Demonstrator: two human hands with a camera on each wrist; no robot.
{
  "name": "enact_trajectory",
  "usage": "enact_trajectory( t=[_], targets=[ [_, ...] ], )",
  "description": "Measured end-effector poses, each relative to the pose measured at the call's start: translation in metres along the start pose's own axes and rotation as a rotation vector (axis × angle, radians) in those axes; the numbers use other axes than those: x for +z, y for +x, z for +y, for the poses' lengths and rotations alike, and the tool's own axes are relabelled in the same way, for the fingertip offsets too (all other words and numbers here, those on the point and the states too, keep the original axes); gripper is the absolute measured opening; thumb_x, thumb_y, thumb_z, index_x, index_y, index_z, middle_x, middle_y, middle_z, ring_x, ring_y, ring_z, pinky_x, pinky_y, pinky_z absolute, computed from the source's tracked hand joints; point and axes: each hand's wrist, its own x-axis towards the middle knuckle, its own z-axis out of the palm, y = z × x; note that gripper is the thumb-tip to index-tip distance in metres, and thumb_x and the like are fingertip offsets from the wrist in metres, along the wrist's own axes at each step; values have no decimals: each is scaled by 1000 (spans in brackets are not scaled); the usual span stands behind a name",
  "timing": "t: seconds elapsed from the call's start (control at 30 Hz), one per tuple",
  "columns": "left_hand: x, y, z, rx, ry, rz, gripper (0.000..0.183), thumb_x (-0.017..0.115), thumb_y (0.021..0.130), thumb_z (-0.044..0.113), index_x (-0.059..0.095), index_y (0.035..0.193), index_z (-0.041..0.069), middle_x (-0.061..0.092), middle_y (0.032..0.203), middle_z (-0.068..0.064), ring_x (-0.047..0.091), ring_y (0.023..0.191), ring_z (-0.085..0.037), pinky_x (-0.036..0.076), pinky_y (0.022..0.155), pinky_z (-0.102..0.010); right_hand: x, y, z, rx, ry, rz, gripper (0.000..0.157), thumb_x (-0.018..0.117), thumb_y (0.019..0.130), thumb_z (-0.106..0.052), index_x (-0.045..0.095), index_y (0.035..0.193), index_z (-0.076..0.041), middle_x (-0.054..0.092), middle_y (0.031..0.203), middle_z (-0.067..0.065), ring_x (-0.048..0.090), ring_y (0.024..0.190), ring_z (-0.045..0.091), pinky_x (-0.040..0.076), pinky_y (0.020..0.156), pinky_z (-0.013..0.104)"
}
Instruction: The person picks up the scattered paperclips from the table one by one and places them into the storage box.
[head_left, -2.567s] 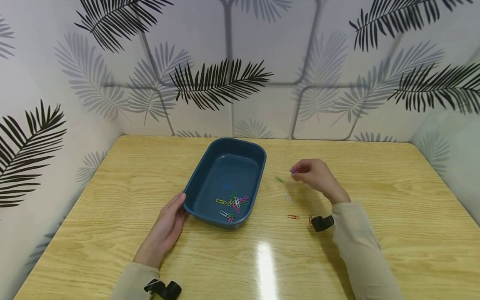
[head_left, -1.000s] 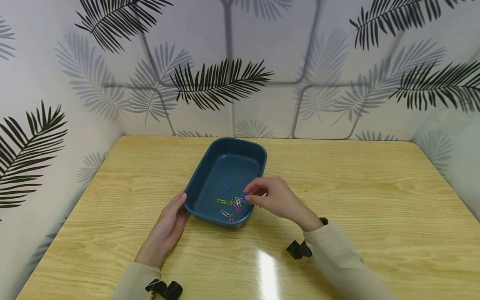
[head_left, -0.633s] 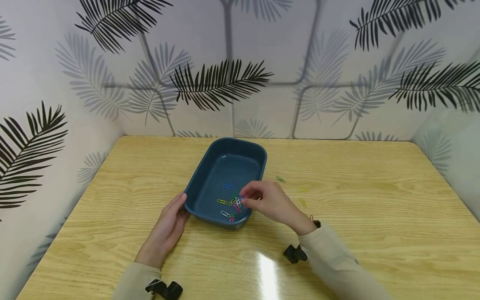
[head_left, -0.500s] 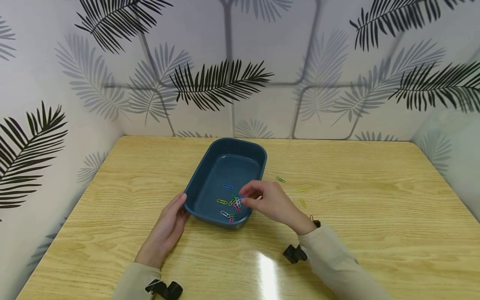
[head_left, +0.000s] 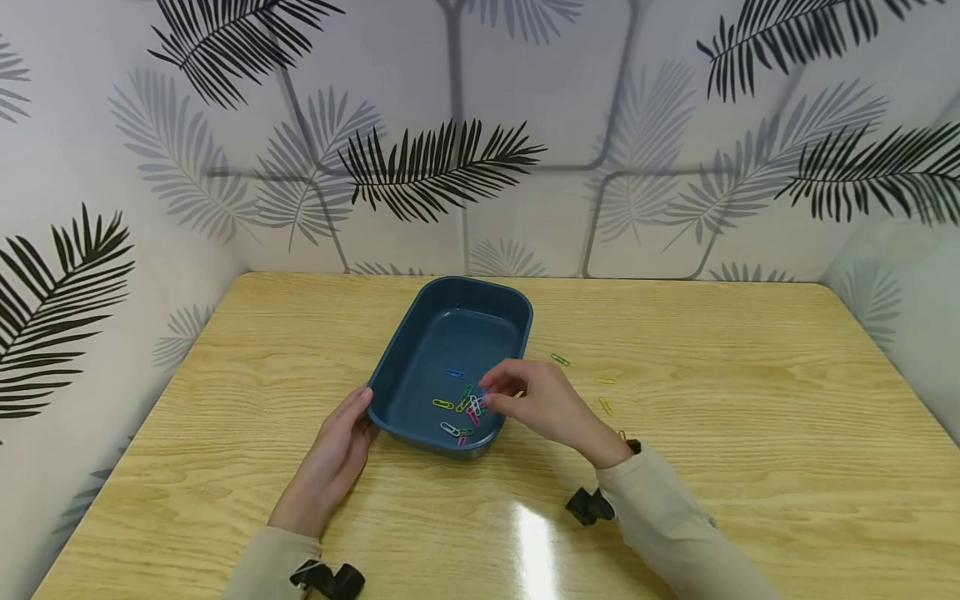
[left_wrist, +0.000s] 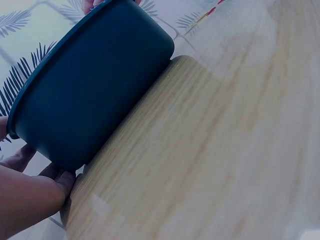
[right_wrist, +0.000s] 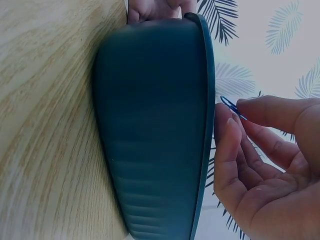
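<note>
A dark blue plastic tub (head_left: 442, 337) stands on the table with several coloured paper clips (head_left: 443, 404) in its near end. At its near left corner my left hand (head_left: 330, 458) holds it, thumb on the rim and fingers underneath along the outer wall. My right hand (head_left: 543, 406) hovers over the tub's right rim, its fingertips above the heap of clips. Between its thumb and fingers it pinches a blue paper clip (right_wrist: 231, 106), plain in the right wrist view just beyond the rim.
Loose on the wooden table (head_left: 750, 400) right of the tub lie a green clip (head_left: 560, 360), a yellow clip (head_left: 607, 381) and a second yellow clip (head_left: 606, 406). An orange clip (head_left: 622, 434) peeks out by the right wrist. A leaf-patterned wall (head_left: 420, 225) closes the back.
My right hand has carried the small clip leftward from above the table to over the tub, and has barely moved in the last half second. My left hand has stayed at the corner.
</note>
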Motion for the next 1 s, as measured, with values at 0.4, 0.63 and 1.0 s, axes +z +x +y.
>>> enact_trajectory(
  t=[0.4,0.63,1.0],
  targets=[
    [-1,0,-1,6,2,-1,50,34,108,20,21,149,-5,30,146,-11,33,131,-14,27,108,-27,-1,1,1,-7,-22,-1,11,68,90,-8,70,99,-4,67,88,0,61,79,13,51,67,29],
    [-1,0,-1,7,10,-10,51,35,107,20,21,149,-5,28,148,-12,32,131,-15,27,108,-27,-10,-6,7,-12,-68,5,15,67,90,-8,70,104,-3,68,93,1,62,82,13,52,70,29],
    [-1,2,-3,15,-8,-5,47,34,108,17,24,148,-5,32,144,-10,34,129,-15,27,107,-28,-40,-31,35,53,-114,25,18,66,92,-10,69,108,-2,68,95,2,64,83,16,51,66,31]
  ],
)
